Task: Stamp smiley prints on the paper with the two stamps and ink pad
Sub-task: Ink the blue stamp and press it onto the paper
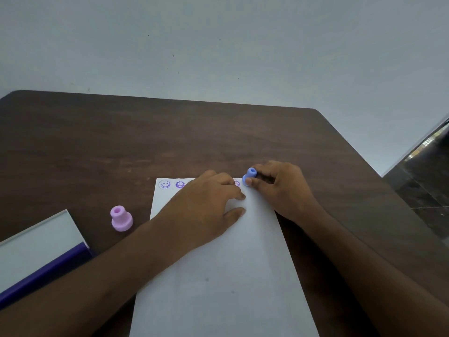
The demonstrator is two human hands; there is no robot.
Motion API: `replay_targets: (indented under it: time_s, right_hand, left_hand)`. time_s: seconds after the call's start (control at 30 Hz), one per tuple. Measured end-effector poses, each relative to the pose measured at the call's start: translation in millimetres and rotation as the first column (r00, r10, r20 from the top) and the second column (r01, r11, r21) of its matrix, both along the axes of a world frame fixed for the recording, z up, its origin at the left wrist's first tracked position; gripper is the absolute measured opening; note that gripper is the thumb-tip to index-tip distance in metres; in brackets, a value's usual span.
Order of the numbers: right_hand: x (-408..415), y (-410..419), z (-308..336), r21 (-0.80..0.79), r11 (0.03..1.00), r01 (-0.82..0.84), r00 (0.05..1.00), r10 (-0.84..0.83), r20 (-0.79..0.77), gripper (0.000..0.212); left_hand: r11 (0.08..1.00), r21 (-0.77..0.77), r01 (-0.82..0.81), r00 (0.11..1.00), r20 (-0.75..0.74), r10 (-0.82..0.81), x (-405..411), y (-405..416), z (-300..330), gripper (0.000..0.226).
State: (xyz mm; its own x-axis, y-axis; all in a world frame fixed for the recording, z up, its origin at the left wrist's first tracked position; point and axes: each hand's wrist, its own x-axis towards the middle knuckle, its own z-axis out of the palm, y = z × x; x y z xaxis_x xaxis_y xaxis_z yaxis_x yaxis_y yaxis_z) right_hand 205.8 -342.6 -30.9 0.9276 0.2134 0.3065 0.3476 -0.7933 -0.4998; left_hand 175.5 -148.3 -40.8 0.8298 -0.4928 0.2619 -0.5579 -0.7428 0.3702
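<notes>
A white sheet of paper (218, 263) lies on the dark wooden table (145, 142). Along its top edge are purple smiley prints (164, 184), and one more shows between my hands. My left hand (206, 205) lies flat on the upper part of the sheet, fingers straight. My right hand (281, 188) pinches the blue stamp (250, 175) at the paper's top right corner, with its base down on the sheet. The pink stamp (121, 218) stands upright on the table left of the paper. The ink pad (38, 249), with its lid open and a purple edge, sits at the far left.
The table's far edge meets a pale wall (218, 45). At the right the table corner is rounded, with dark floor (427, 171) beyond it.
</notes>
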Motion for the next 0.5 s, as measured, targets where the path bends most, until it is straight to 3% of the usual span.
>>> replay_targets:
  time_s: [0.5]
  right_hand:
    - [-0.2,2.6,-1.3,-0.016,0.999,0.038,0.999,-0.038,-0.016,0.025]
  left_hand:
    - [1.000,0.000,0.012,1.000,0.018,-0.012,0.5,1.6,-2.7,0.036]
